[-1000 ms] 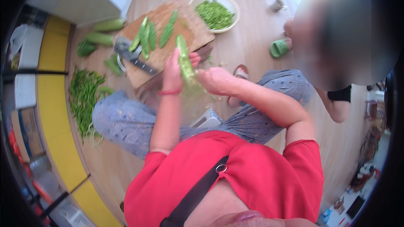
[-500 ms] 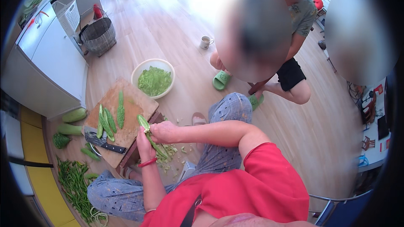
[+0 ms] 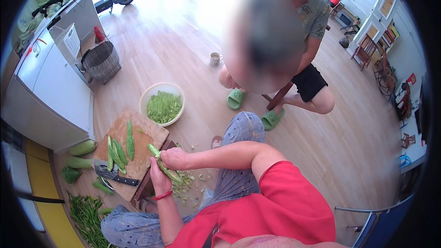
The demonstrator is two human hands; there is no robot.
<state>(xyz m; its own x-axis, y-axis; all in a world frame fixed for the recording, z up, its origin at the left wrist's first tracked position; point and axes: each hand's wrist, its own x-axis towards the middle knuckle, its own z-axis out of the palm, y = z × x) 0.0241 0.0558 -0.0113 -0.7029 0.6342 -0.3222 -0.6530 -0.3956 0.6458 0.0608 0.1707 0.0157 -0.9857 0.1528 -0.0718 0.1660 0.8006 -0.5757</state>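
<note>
My left hand (image 3: 159,179) is closed round a halved bitter melon (image 3: 172,173), held at a tilt just off the board's near right corner. Against its cut side presses my right hand (image 3: 174,158), fingers closed; whatever they may hold is hidden. Several green bitter melon halves (image 3: 130,146) lie on the wooden chopping board (image 3: 149,134). A cleaver (image 3: 124,180) with a black handle rests on the board's near left part. Pale scraps (image 3: 183,187) are scattered on the floor below my hands.
A white bowl (image 3: 145,96) of sliced greens stands beyond the board. Long gourds (image 3: 80,162) and a heap of green peppers (image 3: 85,218) lie on the floor at left. A person in green slippers (image 3: 273,119) sits ahead, near a mug (image 3: 215,59). A wicker basket (image 3: 102,62) stands far left.
The head view has shifted, showing more of the far room. My right hand is still at the bitter melon half, whose pale cut side now shows more. The items on the board have not moved.
</note>
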